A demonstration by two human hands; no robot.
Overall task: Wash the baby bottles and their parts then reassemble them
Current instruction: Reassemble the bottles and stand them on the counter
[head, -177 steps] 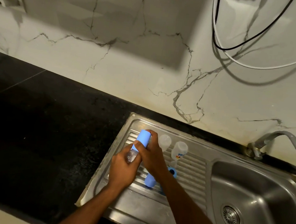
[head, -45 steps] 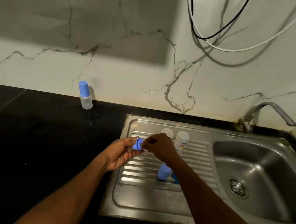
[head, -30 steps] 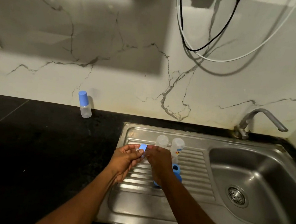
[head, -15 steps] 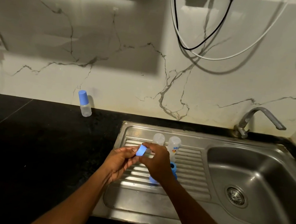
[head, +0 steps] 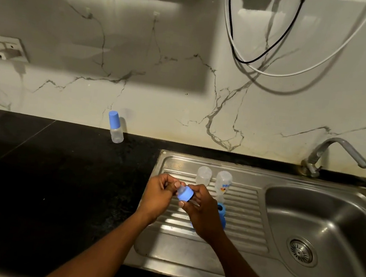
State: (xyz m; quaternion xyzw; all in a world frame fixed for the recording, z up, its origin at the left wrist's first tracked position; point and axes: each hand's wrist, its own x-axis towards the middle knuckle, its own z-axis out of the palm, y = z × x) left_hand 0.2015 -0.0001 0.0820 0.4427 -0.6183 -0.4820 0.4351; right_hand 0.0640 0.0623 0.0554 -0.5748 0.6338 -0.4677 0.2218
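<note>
The blue collar [head: 185, 194], with a clear teat [head: 180, 189] poking out of it, is up in the air over the left half of the drainboard [head: 244, 214], pinched from both sides. The left hand [head: 158, 195] has its fingertips curled on the teat end. The right hand [head: 203, 210] grips the collar's rim, thumb underneath. My guess is the teat is getting seated into the ring.

A plain bottle [head: 204, 174] and a printed bottle [head: 223, 181] stand mouth-down at the back of the drainboard. More blue parts [head: 222, 210] sit on it right behind the right hand. One finished bottle [head: 116, 128] stands on the counter [head: 49, 180], well left of the drainboard, by the wall.

What could go wrong:
- If the teat's lip doesn't sit flat all the way round, that bottle will probably leak.
- Everything's likely wet, so the collar could slip out of the pinch, bounce on the drainboard and roll into the basin [head: 316, 231] right of it.
- A careless reach could also tip those upside-down bottles.
</note>
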